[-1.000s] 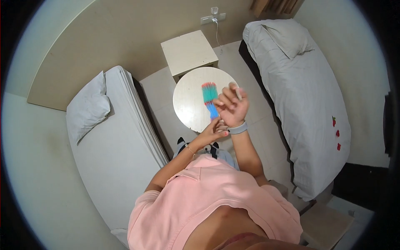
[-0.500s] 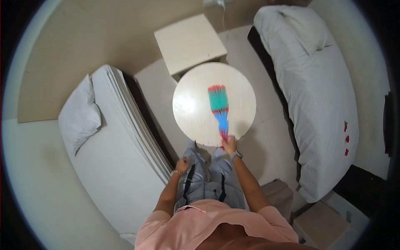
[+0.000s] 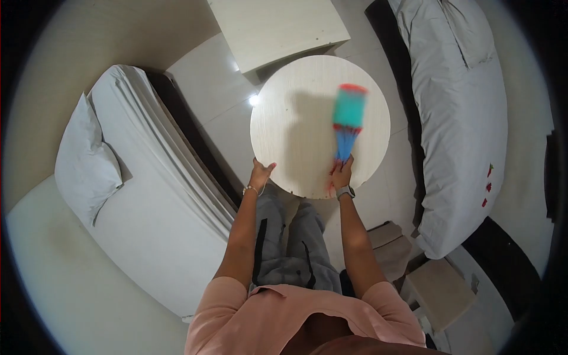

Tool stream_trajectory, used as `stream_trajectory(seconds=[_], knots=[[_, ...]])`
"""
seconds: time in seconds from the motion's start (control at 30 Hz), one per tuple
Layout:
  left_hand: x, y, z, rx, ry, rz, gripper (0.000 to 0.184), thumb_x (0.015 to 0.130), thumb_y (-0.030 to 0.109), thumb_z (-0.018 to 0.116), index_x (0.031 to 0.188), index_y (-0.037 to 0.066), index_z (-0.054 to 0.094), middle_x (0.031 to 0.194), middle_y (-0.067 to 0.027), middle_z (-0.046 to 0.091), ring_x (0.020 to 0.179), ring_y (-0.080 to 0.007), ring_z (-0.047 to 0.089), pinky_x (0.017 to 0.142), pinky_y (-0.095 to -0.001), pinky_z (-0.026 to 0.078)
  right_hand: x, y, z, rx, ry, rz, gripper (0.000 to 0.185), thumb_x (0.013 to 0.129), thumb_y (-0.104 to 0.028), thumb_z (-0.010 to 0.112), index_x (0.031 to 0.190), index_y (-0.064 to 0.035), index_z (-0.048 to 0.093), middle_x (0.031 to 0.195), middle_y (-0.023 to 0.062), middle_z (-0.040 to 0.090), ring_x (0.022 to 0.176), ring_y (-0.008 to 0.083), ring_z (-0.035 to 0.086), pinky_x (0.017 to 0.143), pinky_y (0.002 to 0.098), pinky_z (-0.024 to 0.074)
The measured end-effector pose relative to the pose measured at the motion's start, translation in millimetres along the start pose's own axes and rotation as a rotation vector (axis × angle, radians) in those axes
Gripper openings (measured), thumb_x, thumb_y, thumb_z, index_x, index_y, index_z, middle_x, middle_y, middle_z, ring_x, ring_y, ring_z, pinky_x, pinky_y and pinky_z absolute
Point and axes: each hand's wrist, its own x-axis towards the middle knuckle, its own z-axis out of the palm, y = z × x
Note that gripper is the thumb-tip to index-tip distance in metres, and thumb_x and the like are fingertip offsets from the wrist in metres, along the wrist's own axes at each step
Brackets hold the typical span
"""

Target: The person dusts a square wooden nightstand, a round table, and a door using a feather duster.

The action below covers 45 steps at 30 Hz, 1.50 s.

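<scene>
My right hand [image 3: 341,174] is closed around the narrow end of a colourful hand broom [image 3: 349,111] above the right part of the round table [image 3: 278,127]. The broom has a wide teal head with red at its tip, a red band and a blue tapering neck. Motion blurs its outline. At the table's near left edge is my left hand [image 3: 261,174], thumb and fingers apart and holding nothing. It seems to touch the rim, though I cannot tell how firmly.
A pale cabinet [image 3: 278,29] stands just beyond the table. On the left is a bed [image 3: 148,195] with a white pillow [image 3: 86,160]. A padded white mattress [image 3: 458,136] runs along the right side. Stools [image 3: 441,290] stand at the lower right.
My right hand has moved the broom forward and to the right over the table. My left hand has come up from beside my leg to the table's edge. The view has shifted closer.
</scene>
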Motion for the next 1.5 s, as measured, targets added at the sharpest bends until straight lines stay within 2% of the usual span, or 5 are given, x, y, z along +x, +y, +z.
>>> stream_trajectory(seconds=[0.5, 0.73, 0.9, 1.13, 1.5], knots=[[-11, 111, 46, 1.203, 0.078, 0.268, 0.104, 0.057, 0.022, 0.075, 0.136, 0.026, 0.008, 0.141, -0.0158, -0.003, 0.125, -0.0478, -0.002, 0.086, -0.0699, 0.02, 67, -39, 47, -0.472, 0.174, -0.303, 0.056, 0.079, -0.002, 0.038, 0.131, -0.0177, 0.025, 0.104, 0.021, 0.051, 0.08, 0.0374, 0.054, 0.068, 0.0454, 0.0454], [-8, 133, 51, 1.386, -0.07, 0.051, 0.104, 0.057, 0.022, 0.071, 0.136, 0.027, 0.003, 0.141, -0.0159, -0.006, 0.124, -0.0491, -0.002, 0.085, -0.0683, 0.024, 56, -89, 13, -1.012, -0.321, -0.529, 0.053, 0.082, -0.005, 0.039, 0.13, -0.0233, 0.026, 0.098, 0.0196, 0.05, 0.083, 0.0371, 0.053, 0.068, 0.0446, 0.0452], [-9, 126, 58, 1.34, 0.018, 0.057, 0.094, 0.07, 0.009, 0.061, 0.136, 0.03, -0.003, 0.139, -0.0168, -0.014, 0.124, -0.0487, -0.005, 0.088, -0.0668, 0.022, 84, -44, 19, -0.44, 0.215, -0.24, 0.051, 0.084, -0.005, 0.04, 0.131, -0.0129, 0.022, 0.086, 0.0214, 0.057, 0.078, 0.0351, 0.056, 0.064, 0.0411, 0.044], [-10, 129, 59, 1.418, 0.079, 0.075, 0.132, 0.038, 0.039, 0.082, 0.135, 0.025, -0.006, 0.138, -0.0215, -0.013, 0.123, -0.0501, -0.001, 0.087, -0.0629, 0.03, 70, -82, -18, -0.983, -0.319, -0.49, 0.052, 0.082, -0.005, 0.042, 0.13, -0.0136, 0.024, 0.094, 0.0232, 0.053, 0.079, 0.0395, 0.053, 0.068, 0.044, 0.0442], [-6, 144, 60, 1.455, -0.034, -0.114, 0.135, 0.038, 0.04, 0.083, 0.133, 0.028, -0.014, 0.137, -0.0183, -0.021, 0.125, -0.0459, -0.006, 0.091, -0.0599, 0.03, 152, 14, -115, -0.455, 0.009, -0.343, 0.05, 0.084, -0.009, 0.043, 0.13, -0.0127, 0.023, 0.089, 0.0204, 0.057, 0.08, 0.0356, 0.056, 0.066, 0.0432, 0.045]])
